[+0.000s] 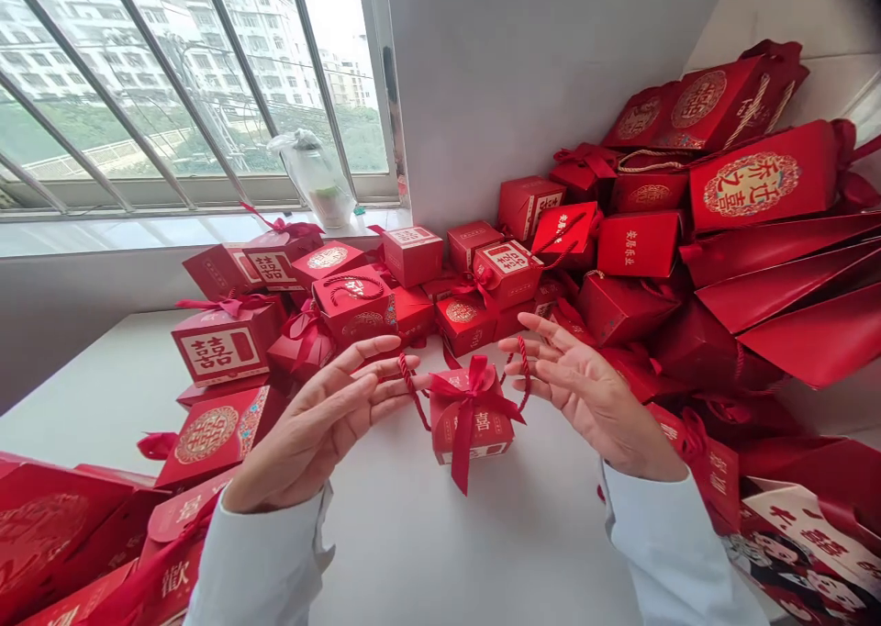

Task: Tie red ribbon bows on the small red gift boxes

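Note:
A small red gift box (473, 417) with a ribbon bow (474, 385) on its top is at the middle of the white table (454, 553), between my hands. Red twisted rope handles stick out from both of its sides. My left hand (330, 415) is open, its fingers spread, with the left rope handle (411, 387) looped about its fingertips. On the other side, my right hand (585, 392) is also open, and the right rope handle (525, 378) passes over its outstretched fingers. Neither palm touches the box.
Many red gift boxes (354, 300) with ribbons and gold print are piled along the wall. Larger red gift bags (761, 181) are heaped at the right, and others (55, 525) lie at the lower left. A clear plastic cup (327, 190) stands on the sill of the barred window.

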Motion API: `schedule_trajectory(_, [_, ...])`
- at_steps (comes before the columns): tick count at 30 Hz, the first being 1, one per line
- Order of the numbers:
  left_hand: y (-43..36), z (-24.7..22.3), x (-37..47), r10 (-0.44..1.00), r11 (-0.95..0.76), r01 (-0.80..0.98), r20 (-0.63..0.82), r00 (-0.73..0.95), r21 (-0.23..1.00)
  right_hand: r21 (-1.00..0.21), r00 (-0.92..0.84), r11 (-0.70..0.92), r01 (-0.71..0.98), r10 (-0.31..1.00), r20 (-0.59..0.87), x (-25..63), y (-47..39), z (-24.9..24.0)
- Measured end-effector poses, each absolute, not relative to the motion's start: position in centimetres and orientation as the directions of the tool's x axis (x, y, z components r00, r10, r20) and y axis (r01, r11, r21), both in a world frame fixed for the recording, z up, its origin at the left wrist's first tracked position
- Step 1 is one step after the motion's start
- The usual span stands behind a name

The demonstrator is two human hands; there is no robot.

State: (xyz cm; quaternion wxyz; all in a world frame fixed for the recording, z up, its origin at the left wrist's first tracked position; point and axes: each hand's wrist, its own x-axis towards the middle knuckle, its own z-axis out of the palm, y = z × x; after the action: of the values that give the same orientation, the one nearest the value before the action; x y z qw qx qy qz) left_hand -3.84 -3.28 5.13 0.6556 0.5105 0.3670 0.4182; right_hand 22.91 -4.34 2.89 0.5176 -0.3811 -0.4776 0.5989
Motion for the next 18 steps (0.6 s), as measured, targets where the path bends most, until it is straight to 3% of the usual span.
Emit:
schedule_trajectory(9, [-4.1, 2.4, -3.0, 0.846, 0.134, 0.009, -0.119, 0.520, 0.991, -0.981, -0.157, -0.070, -0.183, 0.987, -0.041, 22.8, -3.7, -0.5])
schedule_trajectory(13, [-4.8, 3.6, -3.0, 0.879, 0.121, -0.037, -0.090, 0.469, 0.992, -0.980, -0.158, -0.037, -0.193, 0.987, -0.006, 22.7, -4.0, 1.0])
schedule_trajectory(18, [-4.9, 4.9, -2.4, 0.851, 0.179, -0.159, -0.072, 0.520, 0.971, -0.981, -0.220, 0.008, -0.196, 0.974, 0.052, 21.4, -3.5, 2.0])
